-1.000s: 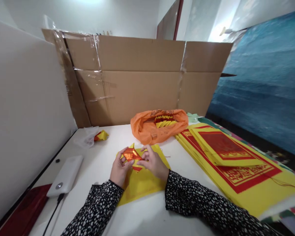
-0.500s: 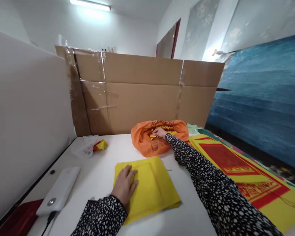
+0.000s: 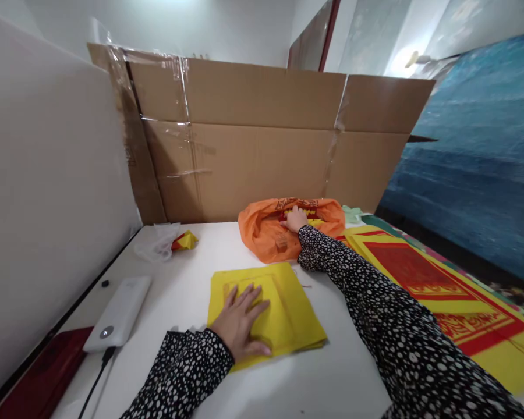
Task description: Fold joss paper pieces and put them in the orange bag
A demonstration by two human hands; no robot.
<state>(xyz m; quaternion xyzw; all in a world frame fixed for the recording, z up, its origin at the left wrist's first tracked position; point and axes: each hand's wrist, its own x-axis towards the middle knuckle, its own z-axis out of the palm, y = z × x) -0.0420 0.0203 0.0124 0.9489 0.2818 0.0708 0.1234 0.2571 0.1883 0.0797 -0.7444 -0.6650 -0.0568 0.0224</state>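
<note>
My left hand [image 3: 243, 325] lies flat with fingers spread on a stack of folded yellow cloth [image 3: 290, 308] on the table. Faint orange lines show through the top piece. My right hand [image 3: 296, 220] reaches into the mouth of an orange plastic bag [image 3: 262, 238] that stands behind the stack. Red and yellow pieces [image 3: 308, 213] show inside the bag, by my right hand. The thumb points left, apart from the other fingers, whose tips are hidden against the contents; whether they grip anything is unclear.
At right lie large yellow sheets with red prints [image 3: 419, 267]. A white power bank [image 3: 120, 314] with a cable and a dark red item [image 3: 43, 372] are at left. Behind them is a clear bag [image 3: 157, 244] beside a yellow-red piece [image 3: 186, 240]. A cardboard wall [image 3: 262, 157] closes the back.
My view has tilted downward. My right hand has turned back-up and reached deeper into the orange bag. My left hand has slid right across the yellow cloth, its fingers spreading more.
</note>
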